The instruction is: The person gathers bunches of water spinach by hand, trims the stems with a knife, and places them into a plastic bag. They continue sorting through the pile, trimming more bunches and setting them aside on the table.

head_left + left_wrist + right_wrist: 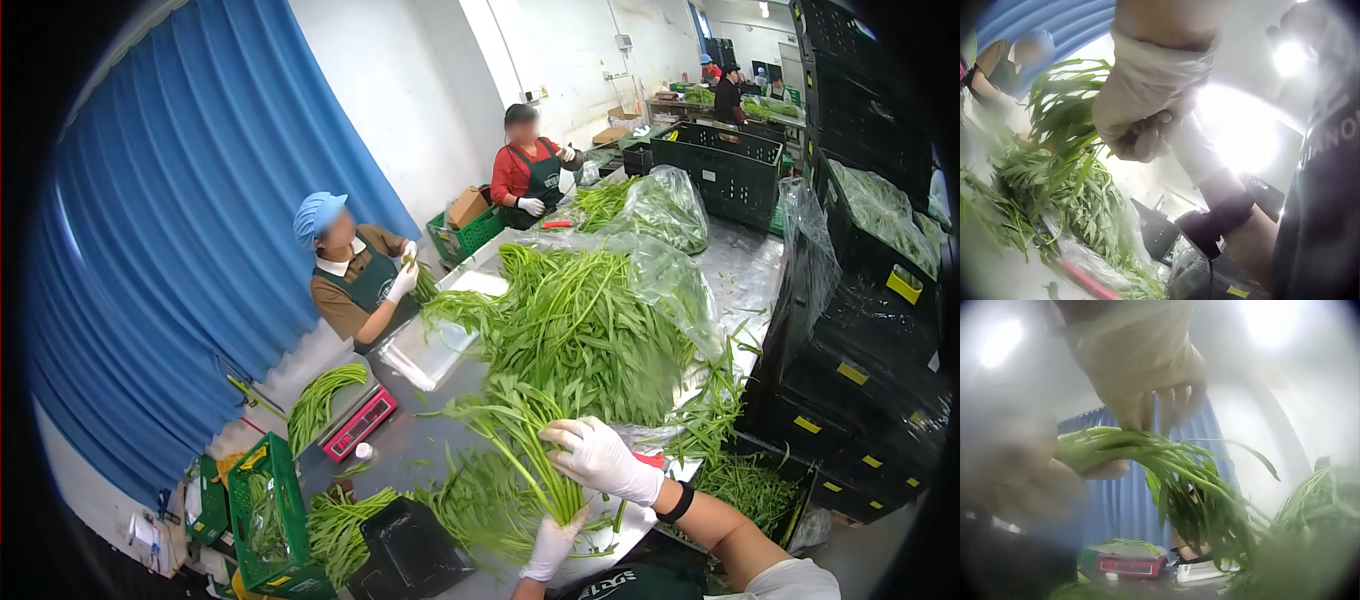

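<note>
A bunch of water spinach, long green stems with narrow leaves, is held over the near end of the metal table. My gloved left hand grips the lower stem ends. Higher up, my gloved right hand pinches the stems with bent fingers. In the right wrist view the stems run sideways from the blurred left hand, beneath the right hand's fingertips, and the leaves droop. The left wrist view shows the left hand with fingers curled, leafy tops behind it.
A large heap of greens lies ahead on plastic film. Left are a red scale bearing stems, a black box and a green crate. Black crates stack at right. Two people work across the table.
</note>
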Motion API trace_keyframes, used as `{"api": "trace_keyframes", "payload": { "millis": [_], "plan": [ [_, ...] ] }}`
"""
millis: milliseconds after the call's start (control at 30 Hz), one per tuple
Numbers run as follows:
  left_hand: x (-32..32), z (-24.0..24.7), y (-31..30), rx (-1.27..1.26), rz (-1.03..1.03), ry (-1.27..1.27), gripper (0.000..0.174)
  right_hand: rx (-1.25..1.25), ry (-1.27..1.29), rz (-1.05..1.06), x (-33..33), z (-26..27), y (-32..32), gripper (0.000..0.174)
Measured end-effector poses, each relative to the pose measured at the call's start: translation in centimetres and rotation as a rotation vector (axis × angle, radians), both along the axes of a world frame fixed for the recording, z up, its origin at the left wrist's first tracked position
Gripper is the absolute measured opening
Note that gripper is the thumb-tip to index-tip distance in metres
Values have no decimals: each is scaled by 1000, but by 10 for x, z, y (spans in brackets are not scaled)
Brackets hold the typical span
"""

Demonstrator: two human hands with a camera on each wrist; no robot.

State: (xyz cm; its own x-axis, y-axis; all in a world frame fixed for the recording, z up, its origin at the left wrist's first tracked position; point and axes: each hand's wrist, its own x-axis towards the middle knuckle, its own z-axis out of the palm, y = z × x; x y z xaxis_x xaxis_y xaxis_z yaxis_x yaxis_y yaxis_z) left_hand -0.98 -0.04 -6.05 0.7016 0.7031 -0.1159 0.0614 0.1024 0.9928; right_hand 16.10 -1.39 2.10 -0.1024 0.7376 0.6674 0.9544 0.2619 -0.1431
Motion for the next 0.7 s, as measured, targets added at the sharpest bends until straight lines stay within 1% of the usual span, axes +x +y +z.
{"api": "trace_keyframes", "payload": {
  "millis": [67,100,167,200,267,300,333,367,400,433,467,533,567,600,633,700],
  "plan": [
    [1,-2,0,-3,0,2,18,-39,-90,10,1,3,0,10],
    [1,-4,0,-5,-1,8,18,-39,-91,10,2,1,0,10],
    [1,-8,1,-30,-22,15,18,-43,214,75,5,-4,0,8],
    [0,-10,2,-56,-41,24,19,-44,214,76,9,-7,0,8],
    [2,-20,4,-68,-43,17,22,-261,1073,232,20,-13,-1,9],
    [2,-24,4,-78,-48,10,26,-229,1100,197,26,-4,-5,12],
    [1,-27,3,-76,-48,11,26,-240,1229,199,32,10,-16,12],
    [0,-28,4,-62,-38,53,25,-160,1385,208,43,24,-29,12],
    [0,-30,4,-51,-25,95,27,186,1667,576,64,8,-33,14],
    [1,-29,4,-50,-23,97,27,684,2205,1190,80,1,-41,24],
    [4,-27,3,-9,-10,65,26,684,2207,1189,80,6,-44,24],
    [9,-24,1,37,-6,31,29,527,2173,986,75,26,-57,32],
    [11,-20,-1,94,4,125,28,463,2147,886,73,31,-60,36],
    [13,-17,-2,154,11,218,27,186,1605,588,64,22,-51,37],
    [16,-17,-2,161,-6,222,27,-59,1051,290,49,11,-40,37],
    [19,-20,-3,290,44,251,25,20,325,-28,23,15,-27,38]
  ]
}}
